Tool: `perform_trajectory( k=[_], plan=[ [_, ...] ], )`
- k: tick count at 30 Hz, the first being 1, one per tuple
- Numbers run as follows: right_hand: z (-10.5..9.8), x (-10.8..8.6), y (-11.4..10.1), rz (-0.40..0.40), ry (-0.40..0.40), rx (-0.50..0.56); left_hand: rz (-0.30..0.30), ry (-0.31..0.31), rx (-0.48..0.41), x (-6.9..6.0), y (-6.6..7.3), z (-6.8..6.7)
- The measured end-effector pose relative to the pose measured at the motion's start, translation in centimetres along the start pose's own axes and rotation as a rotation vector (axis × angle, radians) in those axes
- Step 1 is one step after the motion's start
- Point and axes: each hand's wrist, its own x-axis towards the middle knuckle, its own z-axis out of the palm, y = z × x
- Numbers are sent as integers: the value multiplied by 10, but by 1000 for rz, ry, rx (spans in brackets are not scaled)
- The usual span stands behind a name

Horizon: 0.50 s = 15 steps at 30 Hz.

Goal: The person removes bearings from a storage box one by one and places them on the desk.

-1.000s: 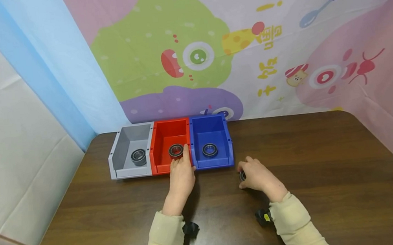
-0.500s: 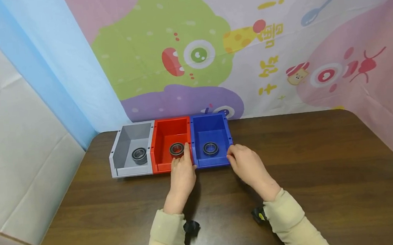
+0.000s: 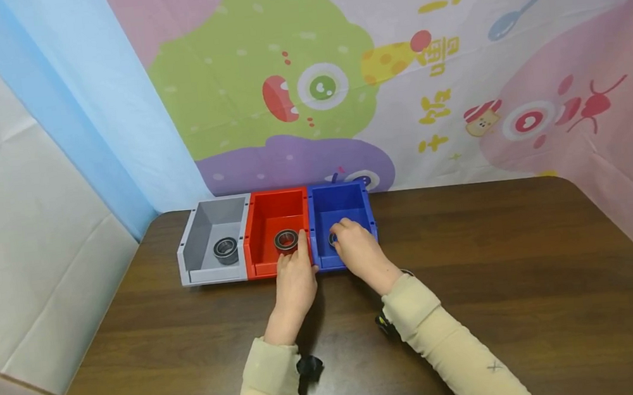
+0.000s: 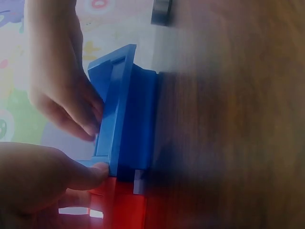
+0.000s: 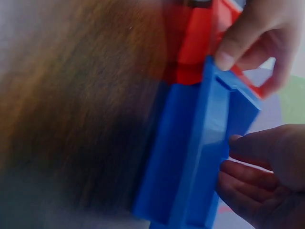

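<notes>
Left hand (image 3: 296,285) on the red bin (image 3: 280,207), right hand (image 3: 358,251) in the blue bin (image 3: 338,201), on a brown counter (image 3: 499,256).
Wood grain covers the counter, with a soft sheen towards six o'clock; beyond it hang a cartoon sheet (image 3: 411,106) at twelve and a blue drape (image 3: 79,106) at ten, with a pale wall (image 3: 14,207) at nine. The grey bin (image 3: 209,276), at the red bin's nine, holds a ring (image 3: 229,259); the red bin holds another ring (image 3: 278,242). The left grip is narrow on the red bin's front lip, forefinger straight along its three o'clock side. The right fingertips meet at a third ring (image 3: 331,239) inside the blue bin; whether that grip holds it, I cannot tell.
</notes>
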Motion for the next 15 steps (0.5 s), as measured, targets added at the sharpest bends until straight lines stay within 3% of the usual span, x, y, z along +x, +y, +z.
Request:
perform_trajectory(
  k=[6,15],
  plan=[
    [11,15,-1,56,-43,-72,4,-1,1,0,0,0],
    [16,25,7,197,-258,-29,-10,-16,-17,0,0,0]
  ],
)
